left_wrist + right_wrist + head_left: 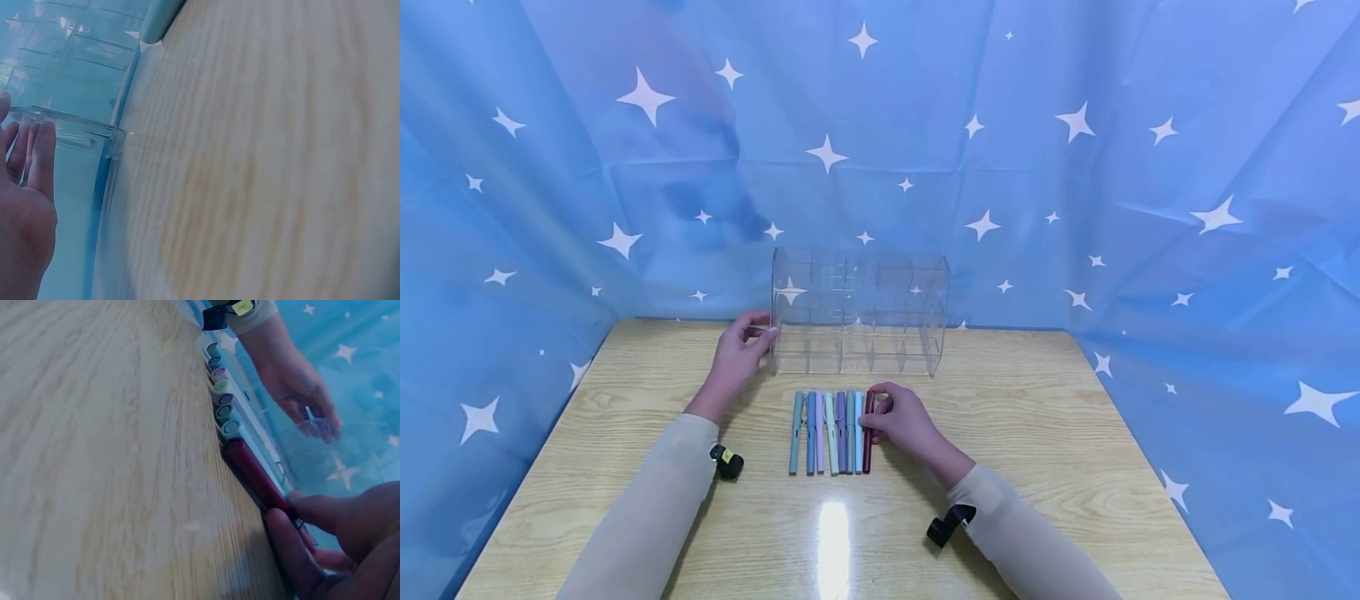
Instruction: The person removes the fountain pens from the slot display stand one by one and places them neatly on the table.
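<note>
A clear compartmented organizer [859, 363] stands at the back of the table. At its left side is my left hand [735, 360], fairly straight fingers touching the end wall in the left wrist view. In front of the organizer, several capped pens [831, 433] lie side by side in a row, in blue, green, lilac and purple tones. The dark red pen [251, 471] is at the right end of that row, beside a light blue pen [858, 450]. My right hand [912, 422] pinches the dark red pen between thumb and fingers near its upper end.
The wooden table [1015, 400] extends to both sides of the pens, with a bright light reflection [833, 542] near the front. A blue curtain [1000, 175] with white stars hangs right behind the organizer. Small black cameras [727, 462] are strapped to both wrists.
</note>
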Demonstrator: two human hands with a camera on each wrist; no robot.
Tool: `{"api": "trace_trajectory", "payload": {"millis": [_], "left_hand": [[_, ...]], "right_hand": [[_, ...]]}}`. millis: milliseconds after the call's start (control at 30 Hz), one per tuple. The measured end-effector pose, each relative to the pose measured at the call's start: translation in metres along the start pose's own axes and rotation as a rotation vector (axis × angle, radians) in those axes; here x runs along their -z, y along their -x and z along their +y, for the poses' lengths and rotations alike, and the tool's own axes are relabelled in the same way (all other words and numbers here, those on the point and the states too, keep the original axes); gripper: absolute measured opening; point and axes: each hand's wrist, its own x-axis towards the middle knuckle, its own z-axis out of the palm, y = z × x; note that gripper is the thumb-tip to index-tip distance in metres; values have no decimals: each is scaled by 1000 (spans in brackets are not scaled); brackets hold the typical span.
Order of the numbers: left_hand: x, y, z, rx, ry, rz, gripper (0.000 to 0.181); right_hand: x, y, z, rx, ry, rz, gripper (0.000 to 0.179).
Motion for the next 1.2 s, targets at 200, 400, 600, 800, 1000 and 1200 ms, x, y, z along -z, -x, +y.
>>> {"api": "trace_trajectory", "payload": {"millis": [200,400,600,800,1000,1200], "left_hand": [[0,0,4,13,21,0,43],[0,0,5,20,11,-3,44],[1,-7,-10,20,9,-1,45],[2,-14,-29,2,5,11,47],[2,-13,-33,-27,6,21,47],[2,-12,-33,-32,11,25,46]], "right_hand": [[1,-1,2,12,24,-6,62],[2,0,2,7,32,-12,63],[4,3,-1,10,28,6,60],[4,4,-1,3,15,15,54],[4,4,1,20,3,6,55],[4,5,1,24,-9,7,55]]}}
